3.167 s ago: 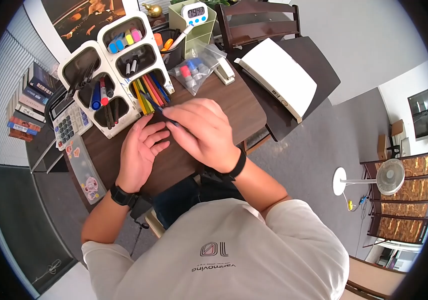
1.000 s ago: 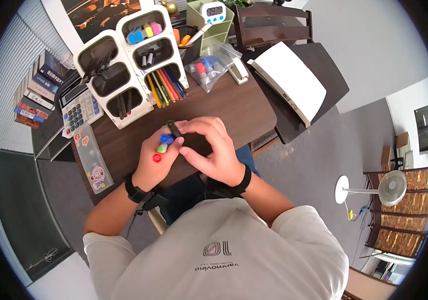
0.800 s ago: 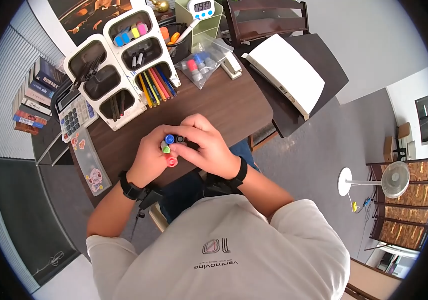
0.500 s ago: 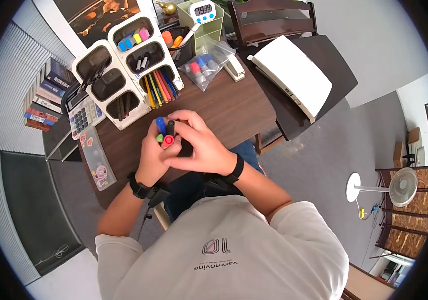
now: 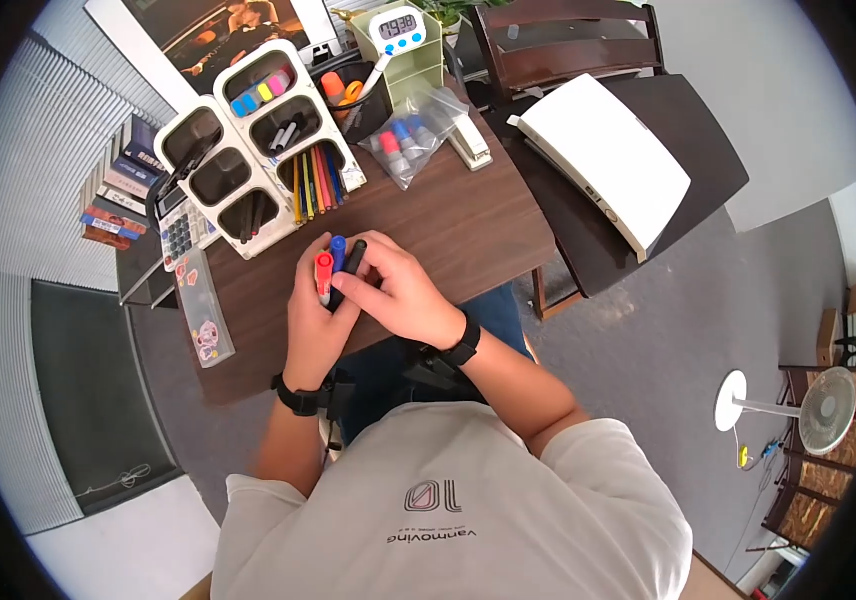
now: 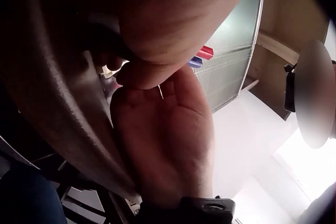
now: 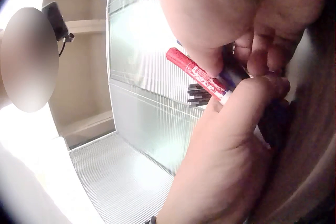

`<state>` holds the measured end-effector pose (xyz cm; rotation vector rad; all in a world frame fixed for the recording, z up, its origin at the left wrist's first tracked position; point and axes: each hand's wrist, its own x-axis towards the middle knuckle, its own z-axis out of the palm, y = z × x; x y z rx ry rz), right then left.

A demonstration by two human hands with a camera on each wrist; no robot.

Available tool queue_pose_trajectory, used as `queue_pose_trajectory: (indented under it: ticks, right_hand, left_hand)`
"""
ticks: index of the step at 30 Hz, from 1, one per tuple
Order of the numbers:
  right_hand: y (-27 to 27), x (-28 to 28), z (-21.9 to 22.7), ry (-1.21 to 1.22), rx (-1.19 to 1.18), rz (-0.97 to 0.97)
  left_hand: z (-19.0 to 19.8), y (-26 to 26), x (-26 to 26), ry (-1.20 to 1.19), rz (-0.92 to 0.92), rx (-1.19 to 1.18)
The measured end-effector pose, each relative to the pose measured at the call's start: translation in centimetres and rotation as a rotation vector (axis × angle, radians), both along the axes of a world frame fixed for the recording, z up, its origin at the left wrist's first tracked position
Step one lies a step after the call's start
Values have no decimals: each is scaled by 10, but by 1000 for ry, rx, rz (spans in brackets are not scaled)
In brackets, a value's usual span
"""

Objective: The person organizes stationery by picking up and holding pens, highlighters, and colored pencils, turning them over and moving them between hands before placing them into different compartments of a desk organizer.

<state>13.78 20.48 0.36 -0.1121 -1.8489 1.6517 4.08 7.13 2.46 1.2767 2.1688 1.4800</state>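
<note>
My left hand (image 5: 314,335) grips a small bunch of markers, held up above the table's front part. A red marker (image 5: 323,264), a blue marker (image 5: 338,246) and a black marker (image 5: 356,256) stick up from it, caps away from my body. My right hand (image 5: 406,298) meets it from the right, thumb and fingers pinching around the black marker. In the right wrist view the red marker (image 7: 195,73) slants out between both hands, its lower end hidden by fingers. The left wrist view is dark, mostly palms, with red and blue ends (image 6: 205,53) showing behind.
A white organizer (image 5: 270,240) holds colored pencils (image 5: 316,185), highlighters (image 5: 262,92) and dark pens. Right of it lie a clear bag (image 5: 413,140) with bottles and a stapler (image 5: 471,140). A calculator (image 5: 180,235) and sticker case (image 5: 204,310) stand at left.
Blue and red markers left the organizer's middle compartment and are now in my hands. Over the last second the bunch was turned; the red one swung forward and the green end went out of sight.
</note>
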Motion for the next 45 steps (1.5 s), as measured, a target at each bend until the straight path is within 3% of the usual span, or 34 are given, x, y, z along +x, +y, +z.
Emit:
queue_pose_trajectory:
  ticks: [3, 6, 10, 12, 15, 19, 21, 22, 24, 28, 32, 34, 38, 41, 43, 45]
  right_hand:
    - [0, 7, 16, -50, -35, 105]
    - [-6, 6, 16, -11, -82, 85]
    - [-1, 10, 17, -105, -83, 99]
    - [2, 9, 15, -87, -127, 118]
    - [5, 9, 15, -80, -129, 144]
    - [2, 8, 10, -78, -198, 115]
    - [2, 5, 10, 1, -301, 55]
    - [2, 5, 13, 3, -305, 49]
    - [1, 7, 19, -68, -403, 31]
    - [2, 5, 19, -124, -323, 66]
    - [5, 11, 20, -127, -309, 144]
    - [6, 11, 20, -175, -285, 187]
    - [1, 7, 12, -120, -246, 135]
    - [0, 8, 15, -108, -282, 143]
    - [0, 9, 19, -116, -326, 153]
    - [0, 11, 22, -180, -414, 146]
  left_hand:
    - [7, 2, 7, -72, 11, 22]
    - [3, -2, 5, -153, -40, -56]
    - [-11, -6, 1, -99, -97, -15]
    - [-18, -6, -2, 79, -132, -31]
    - [-15, -4, -3, 147, -135, -58]
    - [-5, -2, 10, 70, -19, 3]
    - [-5, -12, 4, 387, 28, -82]
    - [-5, -18, 3, 389, 21, -85]
    - [-4, -30, 5, 302, 70, -143]
    - [-5, -39, 11, 114, 106, -173]
    - [3, -37, 15, 142, 71, -186]
    - [5, -35, 16, -161, 115, -132]
    - [5, -29, 19, -77, 120, -41]
    - [11, -31, 18, -138, 170, -82]
    - [15, -35, 17, -315, 137, -120]
    - [13, -38, 17, -332, 96, -117]
